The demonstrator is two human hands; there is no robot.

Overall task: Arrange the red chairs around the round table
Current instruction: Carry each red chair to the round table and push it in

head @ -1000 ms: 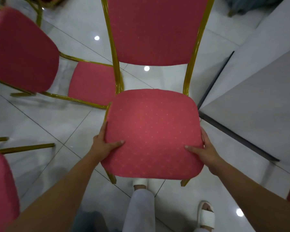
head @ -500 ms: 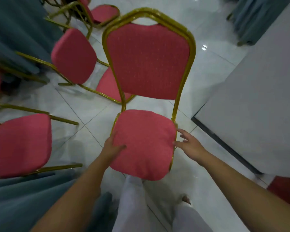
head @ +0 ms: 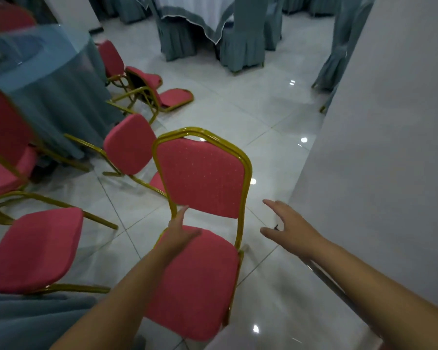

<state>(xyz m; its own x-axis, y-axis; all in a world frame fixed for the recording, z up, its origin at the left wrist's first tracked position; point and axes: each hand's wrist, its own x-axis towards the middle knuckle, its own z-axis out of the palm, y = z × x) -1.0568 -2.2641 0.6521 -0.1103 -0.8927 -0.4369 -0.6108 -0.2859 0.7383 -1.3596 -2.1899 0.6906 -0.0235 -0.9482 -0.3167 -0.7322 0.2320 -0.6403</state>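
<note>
A red chair (head: 200, 279) with a gold frame stands upright on the tiled floor right in front of me, its back away from me. My left hand (head: 181, 232) hovers open over the seat's back left corner, next to the frame post. My right hand (head: 287, 227) is open in the air to the right of the chair, touching nothing. The round table (head: 48, 79) with a teal cloth and glass top stands at the upper left. Several other red chairs lie tipped near it, one (head: 129, 145) just behind my chair and one (head: 36, 248) at the lower left.
A white wall (head: 384, 147) rises close on the right. Another red chair (head: 3, 152) stands at the far left by the table. Two more lie toppled (head: 149, 87) farther back. Teal-covered chairs and a white-clothed table (head: 200, 21) fill the far side.
Both hands have let go of the chair's seat and opened. The chair now stands on the floor farther from me, and my view has lifted to show the room.
</note>
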